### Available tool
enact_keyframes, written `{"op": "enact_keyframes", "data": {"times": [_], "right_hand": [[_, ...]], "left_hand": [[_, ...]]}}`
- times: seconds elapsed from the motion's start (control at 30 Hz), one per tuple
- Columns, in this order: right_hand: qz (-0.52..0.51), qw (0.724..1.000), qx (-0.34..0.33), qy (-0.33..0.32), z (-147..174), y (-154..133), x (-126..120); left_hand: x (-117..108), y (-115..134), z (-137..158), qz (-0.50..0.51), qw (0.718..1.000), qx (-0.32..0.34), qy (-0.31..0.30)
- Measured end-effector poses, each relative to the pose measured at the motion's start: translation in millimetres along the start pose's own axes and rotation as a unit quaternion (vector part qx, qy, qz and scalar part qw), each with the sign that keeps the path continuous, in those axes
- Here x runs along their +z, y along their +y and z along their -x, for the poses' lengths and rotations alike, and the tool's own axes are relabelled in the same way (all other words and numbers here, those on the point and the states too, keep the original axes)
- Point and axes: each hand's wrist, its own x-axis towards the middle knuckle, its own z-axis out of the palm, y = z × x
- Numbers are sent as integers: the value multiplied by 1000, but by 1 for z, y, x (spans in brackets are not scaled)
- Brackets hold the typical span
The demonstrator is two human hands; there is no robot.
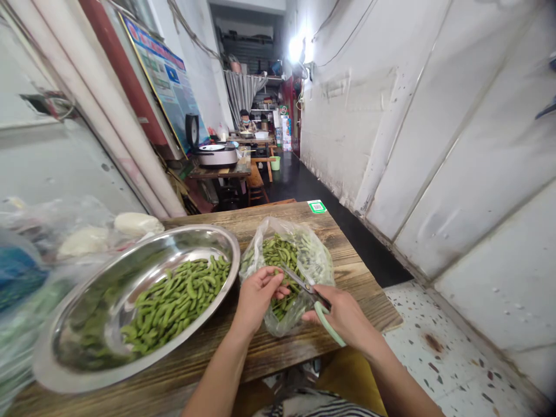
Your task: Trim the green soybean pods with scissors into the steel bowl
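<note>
My right hand (343, 315) grips a pair of scissors (299, 282) with light green handles, its blades pointing up and left. Pinched in my left hand (263, 292) is a green edamame pod (278, 271), close to the blade tips. Both hands are over a clear plastic bag (319, 260), which lies open on the table and holds many edamame pods (282, 252). To the left, a wide steel basin (78, 313) contains a heap of edamame pods (178, 304) on its right side.
The wooden table (365, 284) carries a green QR-code card (317, 207) at its far edge. Plastic bags (82, 237) crowd the left side. Farther back are a table with an electric cooker (217, 155), a wooden stool (255, 174) and a seated person (247, 123). A white wall (434, 145) runs along the right.
</note>
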Motion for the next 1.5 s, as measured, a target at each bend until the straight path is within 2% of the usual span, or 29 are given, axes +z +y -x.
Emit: {"op": "enact_keyframes", "data": {"times": [0.17, 0.3, 0.57, 0.73, 0.93, 1.17, 1.27, 1.43, 1.5], "right_hand": [[10, 1000, -1, -4, 0, -2, 0], [14, 1000, -3, -3, 1, 0, 0], [6, 1000, -9, -1, 2, 2, -3], [7, 1000, -8, 3, 2, 4, -3], [6, 1000, -30, -2, 3, -1, -4], [3, 1000, -8, -27, 3, 2, 1], [11, 999, 17, -35, 1, 8, 5], [37, 997, 62, 0, -2, 12, 1], [38, 997, 68, 9, -2, 12, -3]], "left_hand": [[-3, -4, -1, -56, 998, 21, 4], [-7, -3, 1, -104, 993, 42, -29], [-8, -2, 2, -110, 991, 51, -59], [-9, -2, 2, -109, 992, 53, -40], [-5, 2, 7, -186, 976, 76, -88], [-5, -2, 8, -232, 965, 60, -110], [-7, -5, 4, -217, 971, 48, -85], [-6, -10, -6, -98, 995, 27, -14], [-3, -11, -11, -120, 993, 21, -1]]}}
